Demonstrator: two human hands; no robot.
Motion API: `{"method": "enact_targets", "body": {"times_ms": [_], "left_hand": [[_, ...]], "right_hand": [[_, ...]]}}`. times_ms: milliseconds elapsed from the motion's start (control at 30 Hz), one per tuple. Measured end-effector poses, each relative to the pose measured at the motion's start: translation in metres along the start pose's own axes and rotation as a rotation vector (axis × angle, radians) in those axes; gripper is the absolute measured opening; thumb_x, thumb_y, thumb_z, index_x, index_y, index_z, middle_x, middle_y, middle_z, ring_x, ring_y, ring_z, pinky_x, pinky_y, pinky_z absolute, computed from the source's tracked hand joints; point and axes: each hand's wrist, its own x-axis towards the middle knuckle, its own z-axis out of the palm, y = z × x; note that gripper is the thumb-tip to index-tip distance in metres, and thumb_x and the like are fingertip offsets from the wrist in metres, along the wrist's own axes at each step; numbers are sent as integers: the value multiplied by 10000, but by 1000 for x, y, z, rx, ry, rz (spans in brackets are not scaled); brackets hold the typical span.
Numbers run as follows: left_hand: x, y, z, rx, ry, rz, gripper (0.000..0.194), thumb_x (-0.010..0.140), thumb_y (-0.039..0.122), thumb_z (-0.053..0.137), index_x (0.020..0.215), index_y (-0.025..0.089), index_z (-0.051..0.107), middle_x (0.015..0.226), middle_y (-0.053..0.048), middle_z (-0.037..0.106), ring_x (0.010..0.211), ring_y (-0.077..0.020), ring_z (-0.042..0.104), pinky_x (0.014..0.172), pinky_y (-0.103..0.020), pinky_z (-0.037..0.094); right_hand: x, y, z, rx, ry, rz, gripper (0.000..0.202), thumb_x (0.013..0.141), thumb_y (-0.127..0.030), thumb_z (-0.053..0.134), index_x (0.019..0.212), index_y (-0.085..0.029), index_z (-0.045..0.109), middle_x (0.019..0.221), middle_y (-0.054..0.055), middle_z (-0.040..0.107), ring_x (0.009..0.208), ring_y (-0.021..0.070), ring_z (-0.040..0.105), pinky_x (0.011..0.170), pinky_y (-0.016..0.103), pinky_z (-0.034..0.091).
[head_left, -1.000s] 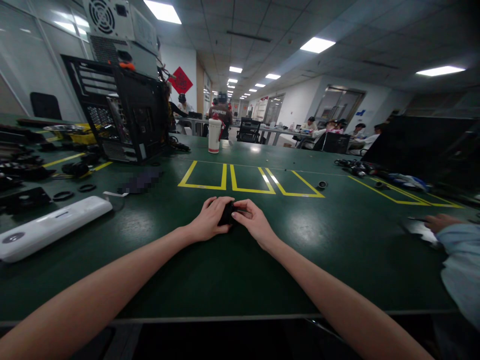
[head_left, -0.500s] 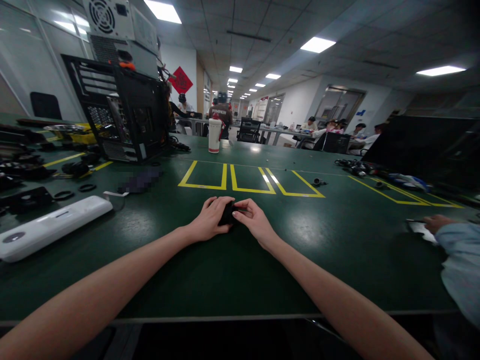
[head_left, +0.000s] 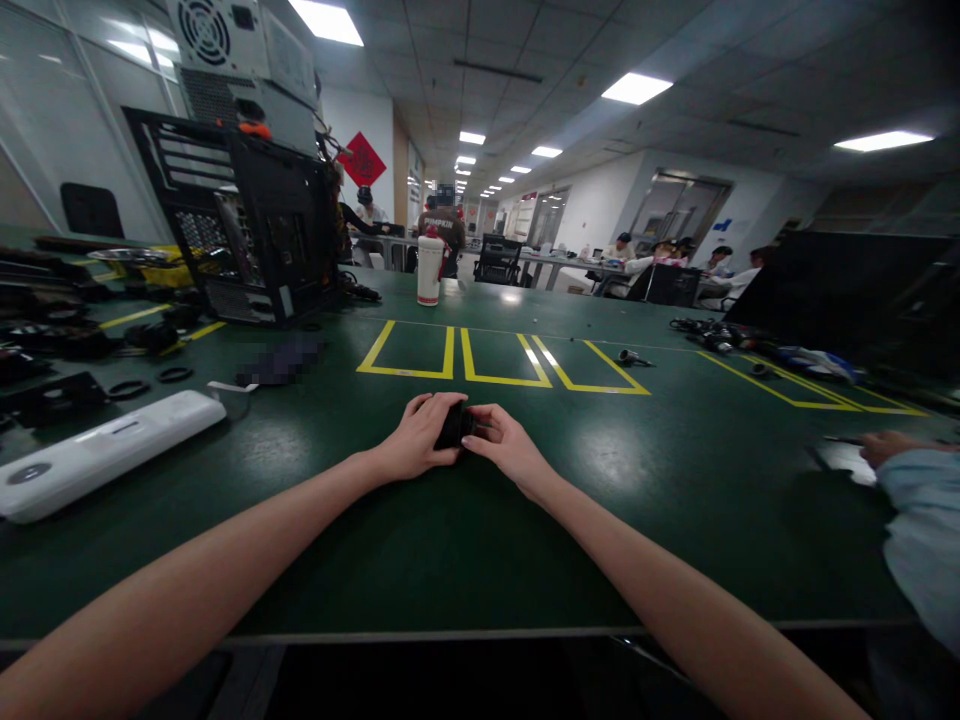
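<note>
A small black part (head_left: 452, 428), its exact kind too dark to make out, sits between my hands just above or on the green table (head_left: 420, 560). My left hand (head_left: 421, 436) wraps round its left side, fingers over the top and thumb below. On the right side, the thumb and fingers of my right hand (head_left: 504, 446) pinch at the part's edge. Much of the part is covered by my fingers.
A black computer case (head_left: 262, 220) and a long white device (head_left: 112, 455) stand to the left. Ahead are a white cup (head_left: 429, 270) and yellow tape outlines (head_left: 506, 381). A co-worker's hand (head_left: 889, 447) holds something pale at right.
My right fingers have shifted slightly on the black part's right side. The co-worker's hand at the right has moved a little. My left hand stays in place.
</note>
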Motion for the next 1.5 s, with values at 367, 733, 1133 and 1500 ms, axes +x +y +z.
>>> {"method": "enact_targets", "body": {"times_ms": [367,733,1133,1500], "left_hand": [[6,-9,-4,-139,-31,-123,572,693,360,565,1186,221,311,1173,-69,463,1105,-244,436,976,-468,237],[4,-12,-7,-251,-110,-199,597,667,434,599,1172,203,379,1095,-89,510,983,-239,520,830,-410,422],[25,-33,-4,-305,-111,-226,592,672,338,604,1179,207,328,1099,-83,488,1005,-232,503,857,-430,411],[-69,54,-53,-355,-274,-225,588,682,236,576,1193,257,287,1091,-34,495,998,-198,502,894,-356,411]], "right_hand": [[5,6,-8,-252,45,-17,390,641,-291,646,987,-185,501,1013,42,561,985,157,526,951,384,356],[-4,-3,-13,-616,83,-52,526,606,-330,672,1083,-203,491,1077,63,529,1015,219,493,901,430,359],[-5,-7,-8,-665,104,-76,486,637,-314,651,1087,-210,501,1082,70,548,1024,234,497,888,437,364],[-83,-45,26,-570,-112,-91,516,673,-203,598,1163,-231,439,1077,75,545,970,200,534,868,376,418]]}}
